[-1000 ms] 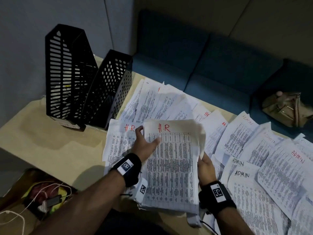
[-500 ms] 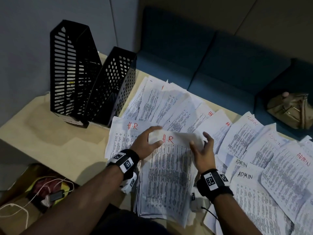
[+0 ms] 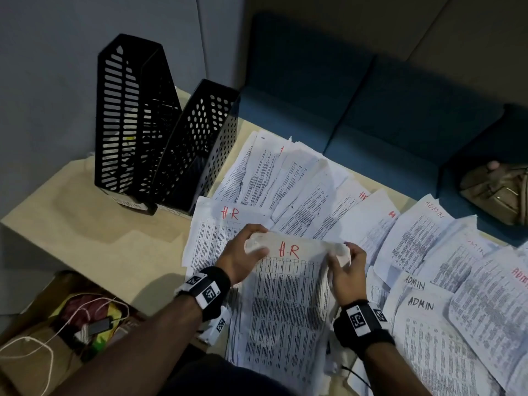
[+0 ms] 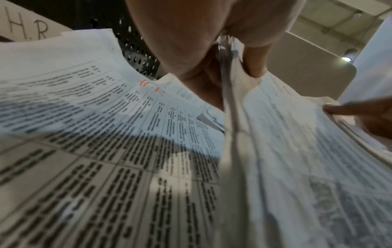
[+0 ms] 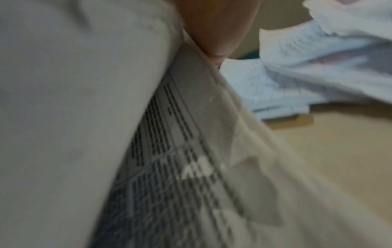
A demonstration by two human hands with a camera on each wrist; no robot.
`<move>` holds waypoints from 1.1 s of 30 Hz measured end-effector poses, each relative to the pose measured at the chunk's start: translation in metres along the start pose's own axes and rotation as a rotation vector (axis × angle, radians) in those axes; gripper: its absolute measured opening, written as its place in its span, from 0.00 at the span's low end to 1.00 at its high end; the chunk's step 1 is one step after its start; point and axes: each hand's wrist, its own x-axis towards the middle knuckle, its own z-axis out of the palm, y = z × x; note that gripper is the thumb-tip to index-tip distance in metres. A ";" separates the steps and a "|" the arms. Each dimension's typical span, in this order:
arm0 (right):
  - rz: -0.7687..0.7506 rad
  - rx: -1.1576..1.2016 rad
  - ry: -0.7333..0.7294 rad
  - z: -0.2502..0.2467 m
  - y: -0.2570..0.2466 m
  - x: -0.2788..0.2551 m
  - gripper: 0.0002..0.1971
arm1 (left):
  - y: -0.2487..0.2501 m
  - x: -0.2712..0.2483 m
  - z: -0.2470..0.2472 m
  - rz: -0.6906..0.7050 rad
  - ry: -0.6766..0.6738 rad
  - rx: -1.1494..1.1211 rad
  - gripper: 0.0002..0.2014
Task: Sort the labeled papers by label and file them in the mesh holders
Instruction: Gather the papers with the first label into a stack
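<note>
Holding the H.R stack [image 3: 288, 304] by its top corners, both hands pinch the sheets upright-tilted above the surface [image 3: 94, 241], near the two mesh holders [image 3: 165, 138]. I judge loose sheets could slip from the bottom or snag the H.R page [image 3: 217, 232] lying beneath, since only the curled upper edge is gripped. Left hand [image 3: 240, 257] clasps the left corner, right hand [image 3: 347, 270] the right, wrists angled inward.
</note>
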 end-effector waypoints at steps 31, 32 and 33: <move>0.131 -0.103 0.054 -0.045 0.050 -0.012 0.23 | 0.007 -0.010 -0.072 -0.065 0.261 0.080 0.14; 0.122 -0.081 0.051 -0.041 0.044 -0.012 0.23 | 0.006 -0.007 -0.067 -0.077 0.242 0.096 0.13; 0.104 -0.057 0.034 -0.035 0.036 -0.014 0.23 | 0.005 -0.006 -0.060 -0.091 0.216 0.097 0.10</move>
